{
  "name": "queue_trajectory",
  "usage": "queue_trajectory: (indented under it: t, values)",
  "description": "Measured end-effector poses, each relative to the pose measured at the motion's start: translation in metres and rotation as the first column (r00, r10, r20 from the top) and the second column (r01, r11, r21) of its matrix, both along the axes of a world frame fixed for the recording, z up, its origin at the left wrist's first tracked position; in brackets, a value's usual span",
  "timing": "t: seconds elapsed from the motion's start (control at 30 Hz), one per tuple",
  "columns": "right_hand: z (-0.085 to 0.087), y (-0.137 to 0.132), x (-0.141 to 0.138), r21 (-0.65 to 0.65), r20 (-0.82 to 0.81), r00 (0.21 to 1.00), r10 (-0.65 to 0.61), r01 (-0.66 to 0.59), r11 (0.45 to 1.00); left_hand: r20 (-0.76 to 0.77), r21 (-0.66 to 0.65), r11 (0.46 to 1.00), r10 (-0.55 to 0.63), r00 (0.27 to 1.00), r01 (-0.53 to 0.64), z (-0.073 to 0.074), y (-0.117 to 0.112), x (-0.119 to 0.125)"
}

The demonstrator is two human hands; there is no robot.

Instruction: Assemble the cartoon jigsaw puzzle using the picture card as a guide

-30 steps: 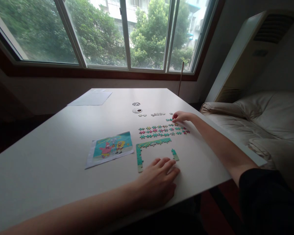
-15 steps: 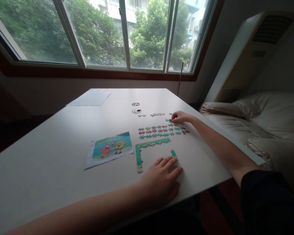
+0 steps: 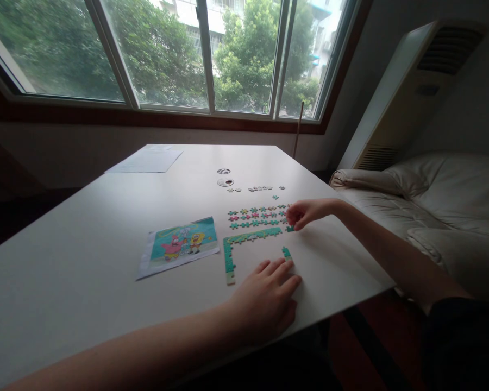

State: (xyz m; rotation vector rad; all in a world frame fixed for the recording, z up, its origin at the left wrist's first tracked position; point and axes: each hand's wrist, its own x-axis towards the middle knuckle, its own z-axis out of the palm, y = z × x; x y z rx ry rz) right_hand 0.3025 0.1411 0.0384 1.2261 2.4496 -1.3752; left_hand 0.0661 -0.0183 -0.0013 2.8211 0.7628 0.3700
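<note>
My right hand [image 3: 305, 213] pinches a green puzzle piece [image 3: 290, 228] just off the top right corner of the part-built puzzle border [image 3: 229, 255]. My left hand [image 3: 269, 296] lies with fingers spread at the border's lower right, its fingertips by a short joined green strip [image 3: 286, 253]. Beyond the border run rows of loose puzzle pieces [image 3: 255, 215], teal, pink and yellow; my right hand hides their right end. A single green piece [image 3: 275, 197] sits apart behind those rows. To the left lies a printed cartoon picture [image 3: 185, 240] on paper.
Pale puzzle pieces [image 3: 261, 189] form a line farther back, with two round objects [image 3: 225, 182] behind them. White paper sheets [image 3: 146, 160] lie at the table's far left. The white table [image 3: 85, 244] has a sofa [image 3: 452, 201] along its right.
My right hand has come nearer, from the back of the loose pieces to the border's top right, carrying a green piece. My left hand stays in place. The view has shifted slightly.
</note>
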Motion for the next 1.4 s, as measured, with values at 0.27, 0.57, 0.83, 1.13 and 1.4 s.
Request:
queue_trajectory:
  t: [0.27, 0.57, 0.83, 1.13, 1.4]
  values:
    - [0.011, 0.003, -0.007, 0.28, 0.171, 0.984, -0.048, -0.002, 0.96, -0.002, 0.012, 1.0, 0.002, 1.0, -0.002, 0.0, 0.0, 0.0]
    - [-0.01, 0.069, -0.027, 0.586, 0.228, 0.842, -0.489, 0.283, 0.759, -0.027, 0.012, 1.0, 0.005, 1.0, -0.004, 0.002, 0.0, -0.001]
    - [-0.02, 0.088, -0.038, 0.492, 0.272, 0.804, -0.529, 0.357, 0.794, -0.014, 0.007, 1.0, 0.0, 1.0, 0.0, 0.001, 0.001, 0.001]
    - [-0.02, 0.096, -0.046, 0.501, 0.267, 0.748, -0.608, 0.431, 0.75, -0.016, 0.021, 1.0, 0.002, 1.0, -0.002, 0.001, 0.0, 0.0]
    - [-0.016, 0.098, -0.043, 0.388, 0.225, 0.756, -0.614, 0.509, 0.768, -0.025, 0.028, 1.0, 0.002, 1.0, -0.001, 0.002, 0.0, 0.0]
